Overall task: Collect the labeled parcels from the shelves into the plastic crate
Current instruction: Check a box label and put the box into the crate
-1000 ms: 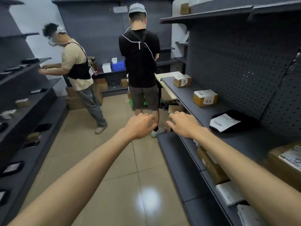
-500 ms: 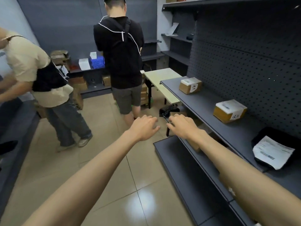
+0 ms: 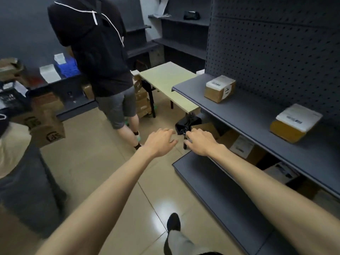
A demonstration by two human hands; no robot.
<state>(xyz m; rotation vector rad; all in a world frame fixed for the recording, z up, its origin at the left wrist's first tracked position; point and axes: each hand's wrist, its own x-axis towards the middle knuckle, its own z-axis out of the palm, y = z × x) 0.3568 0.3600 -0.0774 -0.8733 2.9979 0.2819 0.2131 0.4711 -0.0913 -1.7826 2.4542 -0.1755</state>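
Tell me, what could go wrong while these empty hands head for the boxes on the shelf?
1. The person in black stands close ahead in the narrow aisle, so a bump seems possible.
2. The table juts out beside the shelf; a hip could catch its corner.
3. The near parcel sits by the shelf's front edge, so a hasty left hand or right hand might knock it off.

Both my bare forearms reach straight out ahead of me, nearly parallel. My left hand [image 3: 159,142] is palm-down with its fingers loosely spread and slightly curled, its grip empty. My right hand [image 3: 201,141] sits just beside it, knuckles up, fingers bent downward; they are slack, closed on nothing. The two hands do not touch.
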